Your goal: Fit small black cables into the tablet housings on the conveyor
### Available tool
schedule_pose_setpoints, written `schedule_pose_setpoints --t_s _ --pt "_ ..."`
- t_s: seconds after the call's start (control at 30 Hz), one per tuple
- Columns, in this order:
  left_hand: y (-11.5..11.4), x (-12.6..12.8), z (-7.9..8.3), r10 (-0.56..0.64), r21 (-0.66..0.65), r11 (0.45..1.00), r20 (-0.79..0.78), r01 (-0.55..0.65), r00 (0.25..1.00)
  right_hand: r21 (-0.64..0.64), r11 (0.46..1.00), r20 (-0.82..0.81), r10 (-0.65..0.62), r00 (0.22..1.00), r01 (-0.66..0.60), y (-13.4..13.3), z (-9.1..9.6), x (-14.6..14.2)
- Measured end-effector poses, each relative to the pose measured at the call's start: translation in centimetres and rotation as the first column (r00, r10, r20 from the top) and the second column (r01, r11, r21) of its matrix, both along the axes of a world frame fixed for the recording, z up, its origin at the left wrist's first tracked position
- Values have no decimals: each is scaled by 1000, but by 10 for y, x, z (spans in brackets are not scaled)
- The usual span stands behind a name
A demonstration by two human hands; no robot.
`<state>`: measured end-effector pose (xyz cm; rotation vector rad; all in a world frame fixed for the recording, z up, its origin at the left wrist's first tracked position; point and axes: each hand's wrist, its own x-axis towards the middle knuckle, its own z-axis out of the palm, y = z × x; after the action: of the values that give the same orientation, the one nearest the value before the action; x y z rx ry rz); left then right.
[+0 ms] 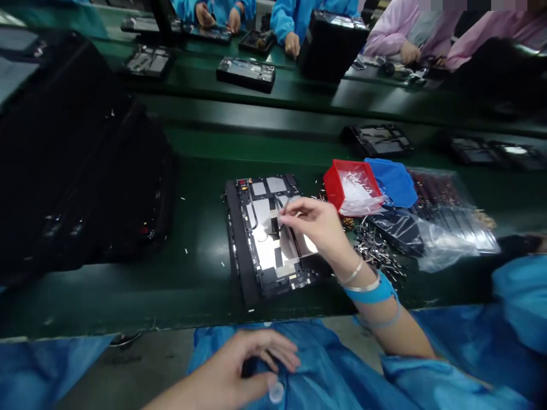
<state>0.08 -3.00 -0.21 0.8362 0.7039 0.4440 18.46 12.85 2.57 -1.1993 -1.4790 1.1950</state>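
My right hand [314, 222], with a blue wristband, is over an opened flat electronic device [267, 250] with silver panels, black cables and small circuit parts. Its thumb and forefinger are pinched together above the silver middle. Whatever is between those fingertips is too small and blurred to name. The device lies on a black tray or foam block [239, 245] on the green bench. Down by my lap, in front of the blue smock [316, 364], my left hand [252, 364] is off the bench. Its fingers are loosely curved, the thumb apart, and nothing shows in it.
Right of the device are a red bin [335, 182] of small white pieces, a blue bin [393, 182], a heap of small metallic parts [378, 253] and clear bags [448, 245]. Black trays [85, 159] are stacked at left. Co-workers sit across the conveyor, which carries more devices [380, 140].
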Motion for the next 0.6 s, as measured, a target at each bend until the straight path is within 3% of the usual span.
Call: schedule_pose_setpoints --t_s 0.03,0.07,0.13,0.17,0.2,0.23,0.3,0.47,0.53,0.6 --pt "7 -7 7 33 217 976 -84 -14 996 -36 997 5 70 998 -70 6 -2 -10" --pt "16 -14 12 136 434 899 -149 -59 979 -72 990 7 125 992 -124 11 -5 -19" --pt "35 -27 13 423 779 613 -188 -127 886 -127 975 17 187 982 -183 19 -13 -32" --pt "45 -33 10 558 884 452 -178 -117 811 -139 971 31 201 979 -195 22 -16 -36" --pt "55 -37 4 653 944 324 -173 -65 738 -140 969 52 212 976 -203 24 -19 -39" --pt "64 -40 -2 705 969 245 -188 13 684 -134 968 78 224 972 -212 26 -22 -40" --pt "80 -44 -13 727 968 198 -252 157 638 -119 965 123 246 961 -232 30 -23 -40" --pt "98 -48 -25 653 927 211 -370 311 661 -140 954 156 286 946 -265 34 -18 -37" --pt "100 -49 -26 656 913 138 -375 384 655 -140 955 172 284 943 -262 34 -16 -36" --pt "101 -48 -27 681 895 25 -341 445 648 -133 958 195 275 941 -253 33 -15 -36"
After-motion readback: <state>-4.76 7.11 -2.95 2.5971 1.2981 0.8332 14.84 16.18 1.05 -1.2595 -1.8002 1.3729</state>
